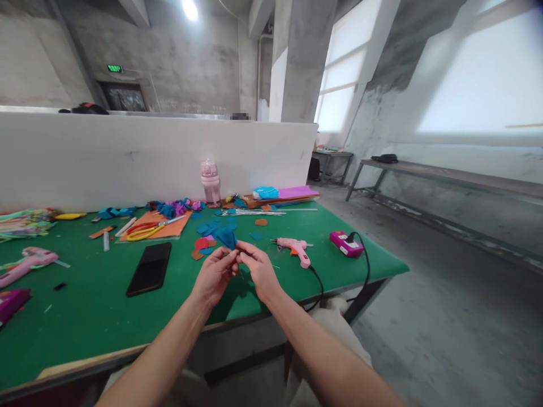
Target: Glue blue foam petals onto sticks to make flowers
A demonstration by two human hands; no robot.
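Note:
Between my left hand point(215, 273) and my right hand point(259, 268) is a blue felt piece point(227, 237), shaped like a small cone or petal. Both hands are closed at its lower end, fingertips pinched together; what lies right between the fingertips is partly hidden. Cut blue felt pieces point(207, 228) lie on the table just behind the hands, along with a red felt piece point(201, 243) and a brown one point(197, 255). To the right of my right hand rests a pink glue gun point(296, 246) with a black cord.
On the green table point(97, 316) are a black phone point(149, 268), yellow-handled scissors point(150, 229) on orange sheets point(178, 230), and another glue gun point(31, 262). A pink bottle point(210, 183) stands by the white partition point(106, 164). A purple power box point(346, 244) sits near the right edge.

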